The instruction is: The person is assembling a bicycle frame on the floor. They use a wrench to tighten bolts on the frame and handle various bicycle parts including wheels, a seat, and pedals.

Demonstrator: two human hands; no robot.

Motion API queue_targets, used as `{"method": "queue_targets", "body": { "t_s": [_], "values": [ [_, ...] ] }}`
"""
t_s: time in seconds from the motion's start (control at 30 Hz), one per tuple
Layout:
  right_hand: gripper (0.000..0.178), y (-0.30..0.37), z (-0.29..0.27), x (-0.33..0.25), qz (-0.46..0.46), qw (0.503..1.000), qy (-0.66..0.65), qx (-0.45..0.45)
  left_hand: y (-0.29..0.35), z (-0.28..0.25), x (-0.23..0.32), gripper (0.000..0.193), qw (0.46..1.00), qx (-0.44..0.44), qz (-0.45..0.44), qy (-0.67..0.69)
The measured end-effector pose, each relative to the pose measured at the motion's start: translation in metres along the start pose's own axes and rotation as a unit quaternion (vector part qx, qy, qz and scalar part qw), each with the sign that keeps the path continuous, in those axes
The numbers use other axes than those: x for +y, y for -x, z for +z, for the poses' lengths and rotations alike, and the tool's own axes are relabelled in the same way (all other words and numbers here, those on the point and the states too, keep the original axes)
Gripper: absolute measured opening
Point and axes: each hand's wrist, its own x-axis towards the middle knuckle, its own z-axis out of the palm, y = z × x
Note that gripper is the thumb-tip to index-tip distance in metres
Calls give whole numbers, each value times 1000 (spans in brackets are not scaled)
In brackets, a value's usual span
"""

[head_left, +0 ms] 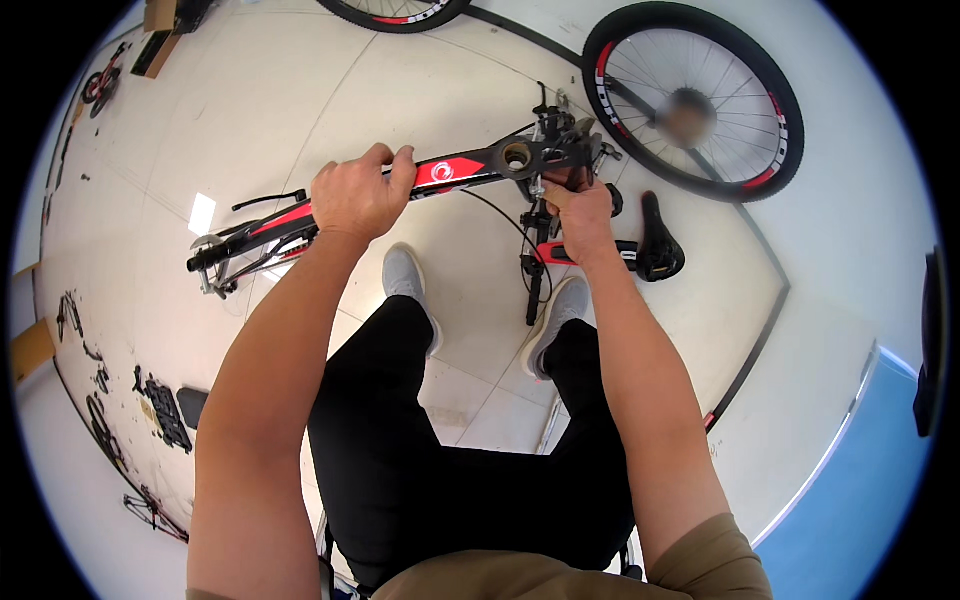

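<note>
A black and red bicycle frame [450,172] is held up across the space above my feet. My left hand [362,195] is wrapped round its thick tube, left of the middle. My right hand [585,218] is closed at the right end, beside the round open hole of the bottom bracket shell [516,157]; its thumb points left and its fingertips are partly hidden. Below and left of the frame lies a fork-like black and red part [270,228]. Under the right end, a black handlebar [533,262] with a cable lies on the floor, next to a saddle [656,240] on its post.
A spoked wheel [785,110] with a black tyre leans at the upper right wall; another wheel [400,22] shows at the top edge. Along the left lie a dark tool case [165,412], scattered bike parts [108,435] and a cardboard box [155,52]. My grey shoes [405,275] stand below the frame.
</note>
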Motion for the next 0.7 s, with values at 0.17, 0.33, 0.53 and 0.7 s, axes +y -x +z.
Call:
{"method": "queue_targets", "body": {
  "t_s": [0.17, 0.33, 0.53, 0.7],
  "values": [
    [14, 7, -6, -5, 0, 999, -13, 31, -2, 0, 6, 42, 1000, 7, 9, -2],
    [16, 31, 0, -39, 79, 973, -106, 187, -2, 3, 3, 40, 999, 23, 33, 8],
    [9, 109, -3, -68, 238, 868, -425, 97, 0, 3, 0, 41, 999, 9, 31, -2],
    [6, 123, 11, -48, 339, 819, -460, 39, 0, 3, 5, 43, 1000, 10, 25, -3]
  ]
}}
